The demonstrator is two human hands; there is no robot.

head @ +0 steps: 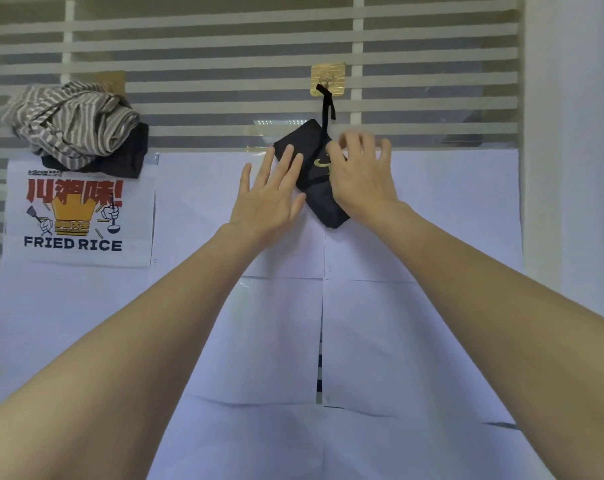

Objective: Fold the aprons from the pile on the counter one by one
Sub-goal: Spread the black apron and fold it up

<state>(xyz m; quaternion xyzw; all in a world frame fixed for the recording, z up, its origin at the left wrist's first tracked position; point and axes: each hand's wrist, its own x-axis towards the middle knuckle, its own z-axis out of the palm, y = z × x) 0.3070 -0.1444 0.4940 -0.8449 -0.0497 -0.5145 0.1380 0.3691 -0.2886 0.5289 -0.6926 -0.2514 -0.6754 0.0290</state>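
One folded black apron (323, 188) is hanging from a hook (328, 79) — left hand (269, 199) flat, right hand (361, 178) spread loosely over it; striped bundle (71, 123) seemingly waiting.

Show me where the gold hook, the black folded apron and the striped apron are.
gold hook (328, 79): head view, its square plate.
black folded apron (307, 147): head view, upper fold.
striped apron (75, 123): head view, middle of bundle.

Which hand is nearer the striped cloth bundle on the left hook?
Left. The left hand lies flat on the black folded apron, well right of the striped bundle; the right hand is farther right still.
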